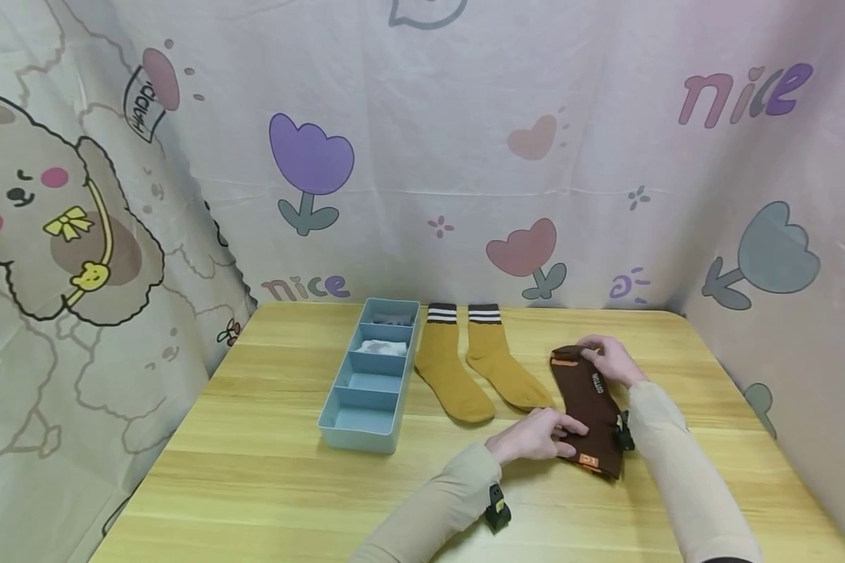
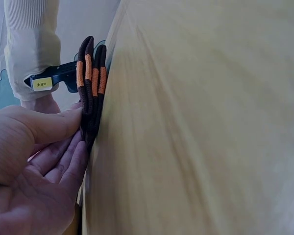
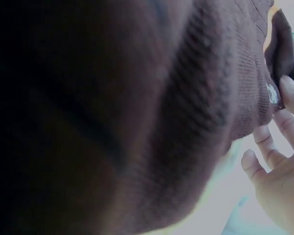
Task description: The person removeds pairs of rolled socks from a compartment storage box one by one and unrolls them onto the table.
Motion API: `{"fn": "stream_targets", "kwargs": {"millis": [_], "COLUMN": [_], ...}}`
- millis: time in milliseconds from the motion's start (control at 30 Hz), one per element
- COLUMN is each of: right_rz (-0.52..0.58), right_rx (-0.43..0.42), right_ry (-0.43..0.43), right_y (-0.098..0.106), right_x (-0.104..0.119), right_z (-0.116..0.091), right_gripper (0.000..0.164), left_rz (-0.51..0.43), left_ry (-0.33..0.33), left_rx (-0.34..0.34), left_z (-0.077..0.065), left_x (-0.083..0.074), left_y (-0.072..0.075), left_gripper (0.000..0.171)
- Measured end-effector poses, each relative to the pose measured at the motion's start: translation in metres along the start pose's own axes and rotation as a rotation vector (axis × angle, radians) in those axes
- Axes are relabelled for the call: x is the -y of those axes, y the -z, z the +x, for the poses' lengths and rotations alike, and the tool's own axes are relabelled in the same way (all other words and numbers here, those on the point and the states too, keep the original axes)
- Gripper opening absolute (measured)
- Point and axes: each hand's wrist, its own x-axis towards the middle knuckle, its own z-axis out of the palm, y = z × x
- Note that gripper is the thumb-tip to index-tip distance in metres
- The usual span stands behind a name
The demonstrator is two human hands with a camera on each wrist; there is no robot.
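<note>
Both hands are pressing flat, fingers straight, on the brown socks (image 1: pixel 591 407): left hand (image 1: pixel 535 438) nearer, right hand (image 1: pixel 609 358) farther. Only the left wrist view is showing their stacked orange-striped edges. The blue organizer (image 1: pixel 369 387) is holding grey and white cloth in its far compartments.

1. Both arms wear long cream-beige sleeves of a finely ribbed knit, fitting close down to the wrists.
2. The left sleeve (image 1: pixel 429 512) ends in a snug cuff just behind the bare left hand (image 1: pixel 535 439).
3. A small black camera mount (image 1: pixel 496 507) is strapped under the left wrist.
4. The right sleeve (image 1: pixel 683 469) ends the same way behind the bare right hand (image 1: pixel 609 358).
5. A black clip-like mount (image 1: pixel 623 432) sits at the right wrist; the left wrist view shows a small yellow label (image 2: pixel 41 84) on it.
</note>
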Motion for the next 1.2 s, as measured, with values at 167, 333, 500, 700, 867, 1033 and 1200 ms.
{"fn": "stream_targets", "kwargs": {"millis": [167,333,500,700,867,1033,1200], "right_rz": [-0.005,0.016,0.171,0.418,0.450,0.462,0.444], "right_rx": [0.000,-0.005,0.044,0.088,0.009,0.025,0.111], "right_ry": [-0.032,-0.018,-0.027,-0.041,-0.012,0.028,0.043], "right_y": [0.001,0.006,0.008,-0.003,-0.006,-0.009,-0.011], "right_x": [0.001,0.002,0.015,0.016,0.013,0.010,0.005], "right_z": [0.001,0.000,-0.002,-0.002,-0.002,0.000,0.002], "right_gripper": [0.024,0.033,0.036,0.040,0.044,0.044,0.052], "left_rz": [0.002,-0.016,-0.004,0.025,0.052,0.048,0.042], "left_ry": [0.002,0.010,0.010,-0.007,-0.003,0.005,0.001], "left_rx": [-0.001,0.002,0.006,0.002,0.002,0.002,0.002], "left_z": [0.000,-0.001,-0.002,-0.002,-0.002,-0.002,-0.001], "left_x": [-0.001,-0.001,-0.001,-0.002,-0.003,-0.003,-0.003], "left_y": [0.000,0.000,0.001,0.003,0.003,0.002,0.002], "left_gripper": [0.037,0.037,0.037,0.035,0.034,0.034,0.034]}}
